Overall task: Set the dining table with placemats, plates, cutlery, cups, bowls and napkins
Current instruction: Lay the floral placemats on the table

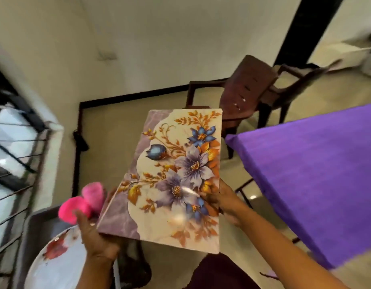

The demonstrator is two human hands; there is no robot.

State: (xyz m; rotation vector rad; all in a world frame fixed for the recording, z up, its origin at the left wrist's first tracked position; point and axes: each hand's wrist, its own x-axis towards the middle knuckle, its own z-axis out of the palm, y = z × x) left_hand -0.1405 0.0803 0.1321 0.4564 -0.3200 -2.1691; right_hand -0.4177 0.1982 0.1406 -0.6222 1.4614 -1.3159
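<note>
Gripping the floral placemat point(172, 180) by both edges, left hand point(97, 238) and right hand point(224, 202); fingers curled beneath

Placemat point(176, 180) between my hands, table point(318, 174) to its right, chairs point(249, 90) behind, plate point(61, 261) lower left

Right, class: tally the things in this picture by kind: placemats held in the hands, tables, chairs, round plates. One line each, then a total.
Floral rectangular placemat, held by the left hand and right hand: 1
Purple-clothed table: 1
Dark brown plastic chairs: 2
White round plate with red flower print: 1
Total: 5
</note>
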